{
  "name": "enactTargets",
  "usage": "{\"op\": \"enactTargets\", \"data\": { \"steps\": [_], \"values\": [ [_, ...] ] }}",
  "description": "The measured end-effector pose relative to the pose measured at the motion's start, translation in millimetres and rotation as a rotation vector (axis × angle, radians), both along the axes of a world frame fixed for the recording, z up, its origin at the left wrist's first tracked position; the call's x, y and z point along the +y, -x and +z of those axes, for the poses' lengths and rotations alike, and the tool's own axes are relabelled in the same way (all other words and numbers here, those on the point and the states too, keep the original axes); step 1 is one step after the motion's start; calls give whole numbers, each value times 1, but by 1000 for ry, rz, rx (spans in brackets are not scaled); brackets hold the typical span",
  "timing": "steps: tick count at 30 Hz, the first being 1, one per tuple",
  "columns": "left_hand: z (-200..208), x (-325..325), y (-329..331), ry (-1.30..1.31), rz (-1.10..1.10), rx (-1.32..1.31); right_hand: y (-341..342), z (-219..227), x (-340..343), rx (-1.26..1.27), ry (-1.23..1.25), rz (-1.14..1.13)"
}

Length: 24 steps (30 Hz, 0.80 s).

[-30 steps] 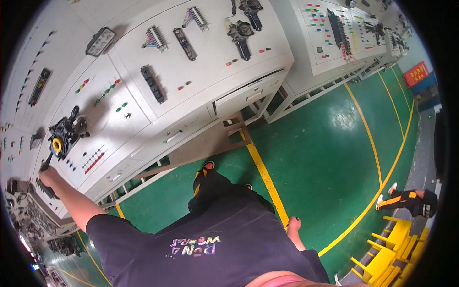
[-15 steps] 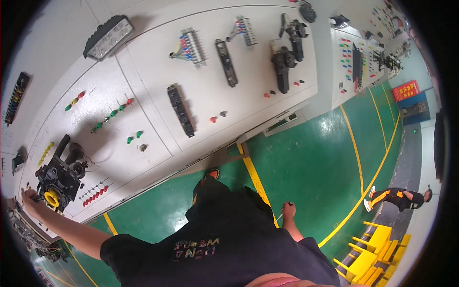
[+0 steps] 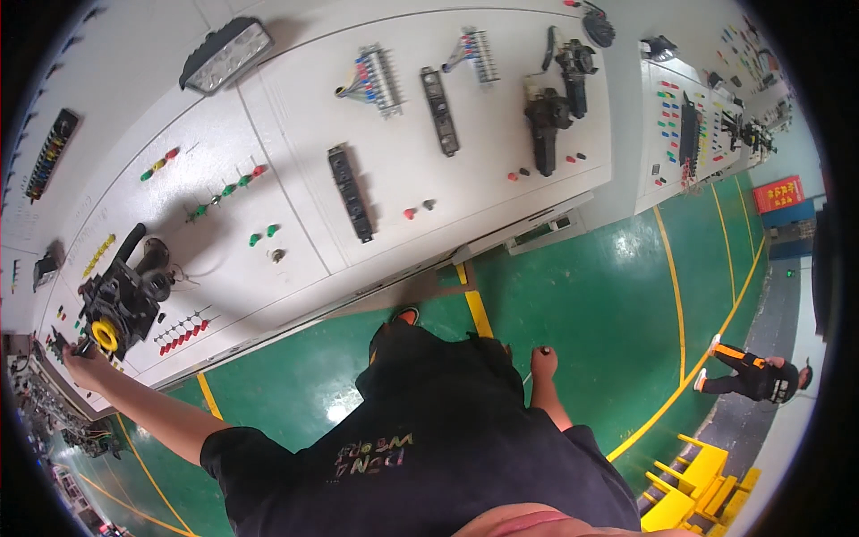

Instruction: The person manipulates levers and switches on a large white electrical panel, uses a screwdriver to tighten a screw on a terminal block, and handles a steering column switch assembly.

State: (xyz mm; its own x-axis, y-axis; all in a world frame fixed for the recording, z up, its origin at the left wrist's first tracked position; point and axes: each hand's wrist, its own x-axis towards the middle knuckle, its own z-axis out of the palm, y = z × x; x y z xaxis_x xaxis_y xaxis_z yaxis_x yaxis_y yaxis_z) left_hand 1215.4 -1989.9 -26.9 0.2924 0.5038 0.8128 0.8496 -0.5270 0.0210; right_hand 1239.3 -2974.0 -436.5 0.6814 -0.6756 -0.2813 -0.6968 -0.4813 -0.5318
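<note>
Stretched out to the far left, my left hand (image 3: 85,369) is at the table's end, with its fingers bent around something small and dark that I cannot make out. Right beside it sits a black mechanical assembly (image 3: 121,300) with a yellow ring (image 3: 106,336) on its near side. My right hand (image 3: 543,362) hangs over the green floor, closed in a fist. A dark end pokes out at its top and a thin shaft shows below, so it grips a slim rod-like tool whose kind is unclear.
The white table (image 3: 295,224) carries red pegs (image 3: 183,338), green pieces (image 3: 255,240), black modules (image 3: 349,194), wired terminal strips (image 3: 380,80), a lamp (image 3: 225,58) and black switch assemblies (image 3: 548,125). Yellow stools (image 3: 689,483) stand right, near a walking person (image 3: 756,369).
The view has shifted, so the table lies slightly further right and higher. My left hand has bent its fingers beside the black assembly. My right hand remains a fist.
</note>
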Motion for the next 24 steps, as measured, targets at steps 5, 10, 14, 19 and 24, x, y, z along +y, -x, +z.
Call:
{"op": "enactTargets", "data": {
  "steps": [5,10,14,19,24],
  "values": [
    [-19,-55,-4,842,-430,-1325,54,-7,-80,69,162,-33],
    [-166,-185,11,447,203,147,133,-43,-185,162,89,-175],
    [-285,-388,53,456,-85,1207,187,-26,-243,28,-200,-348],
    [-342,-602,54,1468,-488,1381,179,63,-295,-519,-676,-652],
    [-355,-688,-87,1659,-39,1663,127,132,-354,-630,-444,-472]
  ]
}}
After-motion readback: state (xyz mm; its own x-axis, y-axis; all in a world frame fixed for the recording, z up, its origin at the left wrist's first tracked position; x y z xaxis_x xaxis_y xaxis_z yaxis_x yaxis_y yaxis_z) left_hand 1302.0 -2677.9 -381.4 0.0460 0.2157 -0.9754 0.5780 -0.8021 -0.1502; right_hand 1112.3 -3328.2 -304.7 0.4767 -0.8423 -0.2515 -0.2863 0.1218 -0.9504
